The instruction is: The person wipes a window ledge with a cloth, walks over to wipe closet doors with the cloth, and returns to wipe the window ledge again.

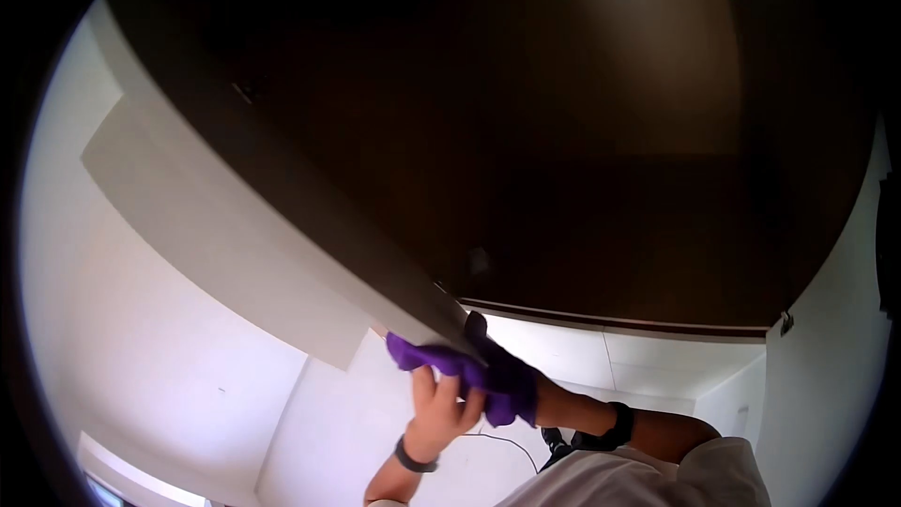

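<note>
A purple cloth (427,357) is bunched against the lower edge of a pale door panel (310,272). My left hand (443,418), with a dark band on the wrist, grips the cloth from below, its fingers curled against it. My right hand (507,383) reaches in from the right and is mostly covered by the cloth, which it appears to hold around the panel edge. A black band (619,424) circles my right wrist. The exact position of my right fingers is hidden.
Above the hands a dark brown cabinet interior (601,235) fills much of the view. Metal fittings, one a hinge-like piece (786,323), sit at its edges. White walls (319,422) lie below, and a thin dark cable (511,441) runs behind the hands.
</note>
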Available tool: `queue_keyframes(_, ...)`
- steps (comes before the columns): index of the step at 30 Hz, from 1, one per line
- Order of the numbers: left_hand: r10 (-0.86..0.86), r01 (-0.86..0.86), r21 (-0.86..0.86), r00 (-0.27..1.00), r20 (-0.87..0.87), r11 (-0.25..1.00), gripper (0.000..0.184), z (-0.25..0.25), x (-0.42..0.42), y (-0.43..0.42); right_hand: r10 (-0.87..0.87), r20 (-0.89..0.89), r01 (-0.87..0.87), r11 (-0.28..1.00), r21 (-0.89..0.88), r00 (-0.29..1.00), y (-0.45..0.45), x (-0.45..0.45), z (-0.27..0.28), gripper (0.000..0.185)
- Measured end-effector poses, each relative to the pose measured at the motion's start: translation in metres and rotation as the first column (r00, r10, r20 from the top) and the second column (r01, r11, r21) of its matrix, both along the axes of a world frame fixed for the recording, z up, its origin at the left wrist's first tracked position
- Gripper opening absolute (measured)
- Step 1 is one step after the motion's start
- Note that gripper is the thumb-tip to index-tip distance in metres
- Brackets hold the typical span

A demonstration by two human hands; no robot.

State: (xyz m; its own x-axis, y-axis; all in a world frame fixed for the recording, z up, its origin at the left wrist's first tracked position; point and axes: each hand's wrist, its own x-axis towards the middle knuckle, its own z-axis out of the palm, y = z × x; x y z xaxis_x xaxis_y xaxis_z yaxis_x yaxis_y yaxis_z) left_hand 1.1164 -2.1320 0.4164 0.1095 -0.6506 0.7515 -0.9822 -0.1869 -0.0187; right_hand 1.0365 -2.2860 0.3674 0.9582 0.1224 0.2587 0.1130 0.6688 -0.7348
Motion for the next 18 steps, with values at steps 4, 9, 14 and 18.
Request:
queue_keyframes(4, 0.005, 0.008, 0.066, 0.983, -0.185, 0.998, 0.091, 0.027, -0.004, 0.053, 0.306, -0.11, -0.24, 0.886, 0.397, 0.946, 0.033, -0.009, 0.01, 0.06)
queue_keyframes(9, 0.14, -0.296, -0.55, 0.941, -0.308, 0.78, 0.084, 0.087, -0.031, 0.06, -0.026, 0.609, 0.278, 0.904, -0.324, 0.793, 0.067, 0.012, 0.045, 0.073)
queue_keyframes(14, 0.349, -0.425, -0.586, 0.904, -0.246, 0.69, 0.071, 0.069, -0.017, 0.101, -0.022, 0.855, 0.516, 0.805, -0.292, 0.518, 0.096, 0.057, 0.028, 0.053)
queue_keyframes(18, 0.624, -0.652, -0.459, 0.745, -0.237, 0.604, 0.072, 0.024, -0.009, 0.116, -0.071, 0.613, 0.416, 0.794, -0.443, 0.787, 0.11, 0.09, -0.051, 0.046)
